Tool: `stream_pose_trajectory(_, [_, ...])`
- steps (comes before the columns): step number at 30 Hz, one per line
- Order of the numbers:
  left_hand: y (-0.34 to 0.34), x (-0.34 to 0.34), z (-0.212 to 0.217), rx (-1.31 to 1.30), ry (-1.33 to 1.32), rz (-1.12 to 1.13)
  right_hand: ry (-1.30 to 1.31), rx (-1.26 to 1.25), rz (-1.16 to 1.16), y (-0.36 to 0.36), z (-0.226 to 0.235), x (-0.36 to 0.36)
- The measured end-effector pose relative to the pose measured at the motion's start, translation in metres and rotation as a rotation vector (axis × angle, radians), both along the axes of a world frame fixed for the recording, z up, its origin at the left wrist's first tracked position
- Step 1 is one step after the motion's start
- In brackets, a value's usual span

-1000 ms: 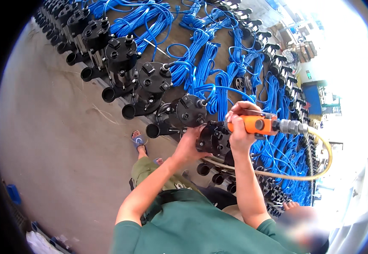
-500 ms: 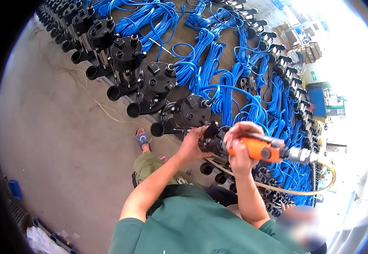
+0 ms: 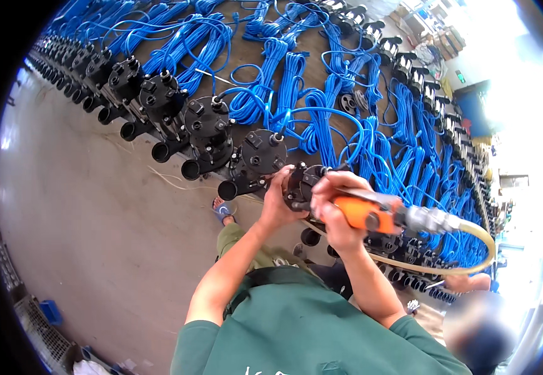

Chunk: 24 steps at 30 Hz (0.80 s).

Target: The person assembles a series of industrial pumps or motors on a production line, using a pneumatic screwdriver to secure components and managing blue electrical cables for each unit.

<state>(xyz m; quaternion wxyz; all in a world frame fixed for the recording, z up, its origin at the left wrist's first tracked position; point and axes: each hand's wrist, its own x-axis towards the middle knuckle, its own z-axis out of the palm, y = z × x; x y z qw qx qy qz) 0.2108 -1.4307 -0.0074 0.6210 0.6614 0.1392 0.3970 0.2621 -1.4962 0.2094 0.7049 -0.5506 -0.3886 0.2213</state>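
Observation:
My right hand [image 3: 339, 215] is closed round an orange air screwdriver [image 3: 366, 214], which lies nearly level over a black submersible pump [image 3: 301, 185]. Its nose end meets my fingers beside the pump; the tip is hidden there. From the tool's metal coupling [image 3: 431, 219], a yellowish air hose [image 3: 484, 240] loops down and back left. My left hand [image 3: 277, 205] grips the same pump's left side, fingers wrapped on its body. Just left of it stands another black pump [image 3: 264, 152] with a round lid and a blue cable.
Many similar pumps [image 3: 207, 119] stand in a row running far left, outlets facing the aisle. Bundles of blue cable [image 3: 316, 128] cover the floor behind. At lower right is another person's arm [image 3: 468, 282] close by. A blue bin [image 3: 50, 312] sits at lower left.
The view has shifted, so the pump row sits lower and further left. Both hands stay on the same pump, the screwdriver still in my right. The other person's arm shows more.

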Motion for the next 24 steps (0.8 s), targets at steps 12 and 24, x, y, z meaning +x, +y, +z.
stream_pose_trajectory(12, [-0.004,-0.001,0.004,0.051,0.072,0.004,-0.086,-0.053,-0.159,-0.045,-0.029,0.027])
stream_pose_trajectory(24, [-0.008,0.000,0.011,0.148,0.126,0.077,-0.061,0.120,-0.353,-0.038,-0.003,0.063])
